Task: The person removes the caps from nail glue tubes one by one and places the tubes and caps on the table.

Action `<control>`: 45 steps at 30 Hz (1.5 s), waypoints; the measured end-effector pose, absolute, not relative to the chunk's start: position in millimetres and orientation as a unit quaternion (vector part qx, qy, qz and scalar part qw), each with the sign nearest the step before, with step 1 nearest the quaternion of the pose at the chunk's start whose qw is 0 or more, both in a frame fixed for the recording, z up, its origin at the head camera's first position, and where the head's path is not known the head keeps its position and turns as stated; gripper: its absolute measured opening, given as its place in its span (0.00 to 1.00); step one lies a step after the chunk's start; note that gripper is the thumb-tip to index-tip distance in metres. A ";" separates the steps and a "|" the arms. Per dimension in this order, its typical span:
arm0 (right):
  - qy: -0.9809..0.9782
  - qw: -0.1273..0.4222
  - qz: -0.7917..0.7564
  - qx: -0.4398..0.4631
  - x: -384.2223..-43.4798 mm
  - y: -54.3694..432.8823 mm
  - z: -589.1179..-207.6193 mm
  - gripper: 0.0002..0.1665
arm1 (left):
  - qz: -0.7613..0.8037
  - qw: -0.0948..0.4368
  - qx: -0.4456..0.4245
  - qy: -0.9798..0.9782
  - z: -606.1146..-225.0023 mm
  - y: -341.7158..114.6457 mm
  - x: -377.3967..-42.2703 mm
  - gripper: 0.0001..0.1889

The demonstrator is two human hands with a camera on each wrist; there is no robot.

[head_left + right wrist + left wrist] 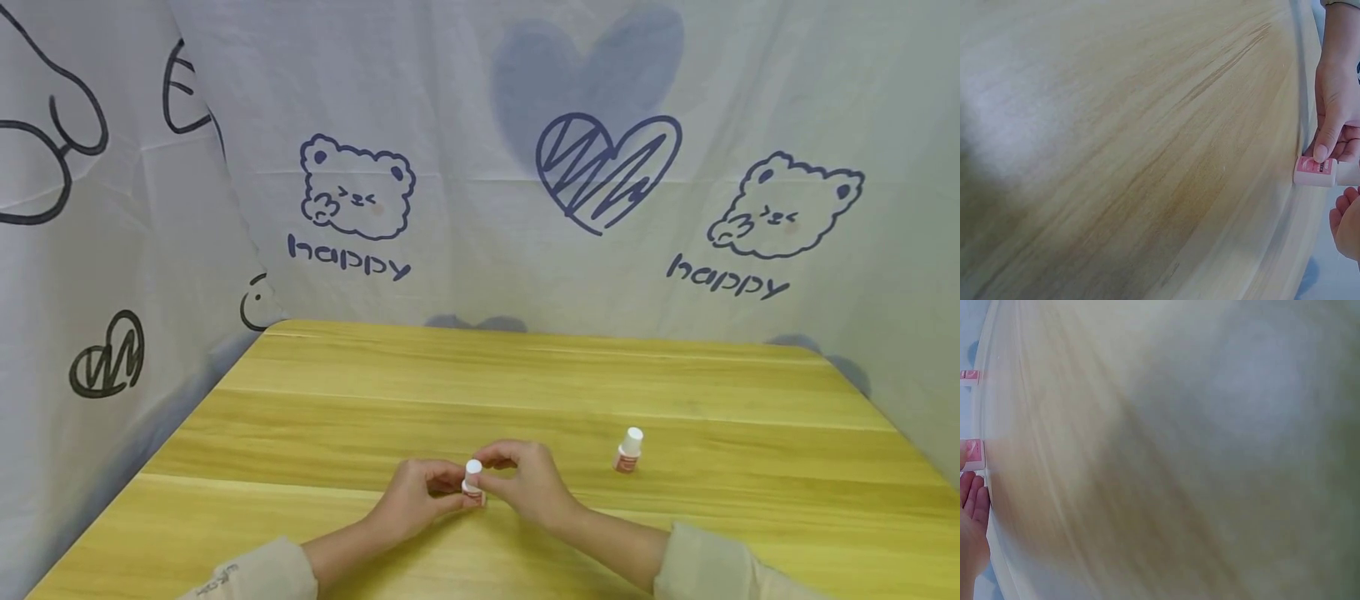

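A small white bottle [472, 495] with a red-pink label stands upright between both hands. My left hand [410, 500] holds its lower body, the thumb in front and the other fingers partly hidden behind. In the right wrist view that left hand [1338, 106] has its thumb against the label of the bottle [1315, 172]. My right hand [536, 487] pinches the white cap [473, 467] between thumb and forefinger. Palm and fingers of the left hand [972, 531] show at the left wrist view's edge, just beneath the bottle [974, 454].
A second bottle [628, 451], alike with white cap and reddish label, stands to the right on the wood-grain table [360, 417]. White cloth [480, 208] with blue hearts and bear drawings hangs behind the table and along its left side.
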State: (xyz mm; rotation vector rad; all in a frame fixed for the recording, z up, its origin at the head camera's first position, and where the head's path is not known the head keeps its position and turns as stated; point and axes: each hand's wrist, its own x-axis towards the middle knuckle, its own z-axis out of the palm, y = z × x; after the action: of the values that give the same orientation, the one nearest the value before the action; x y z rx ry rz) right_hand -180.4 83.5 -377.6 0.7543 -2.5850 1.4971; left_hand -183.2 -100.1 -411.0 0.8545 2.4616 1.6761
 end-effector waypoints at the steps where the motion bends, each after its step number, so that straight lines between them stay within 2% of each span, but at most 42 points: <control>1: -0.839 0.031 0.485 0.244 -180.3 83.4 -377.8 0.10 | 0.540 0.022 0.276 0.795 -410.9 -99.9 -183.0 0.11; 22: -0.841 0.064 0.484 0.232 -179.8 80.5 -378.7 0.09 | 0.525 0.014 0.284 0.802 -411.6 -99.5 -184.9 0.09; 45: -0.857 0.064 0.455 0.232 -180.7 79.5 -372.9 0.08 | 0.521 0.008 0.281 0.806 -413.4 -99.6 -186.3 0.09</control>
State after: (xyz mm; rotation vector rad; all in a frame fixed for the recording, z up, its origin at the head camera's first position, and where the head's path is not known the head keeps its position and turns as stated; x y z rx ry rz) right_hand -180.7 79.5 -372.9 0.6996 -2.5897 1.3745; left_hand -186.3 -99.6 -413.4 0.8790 2.5187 1.6279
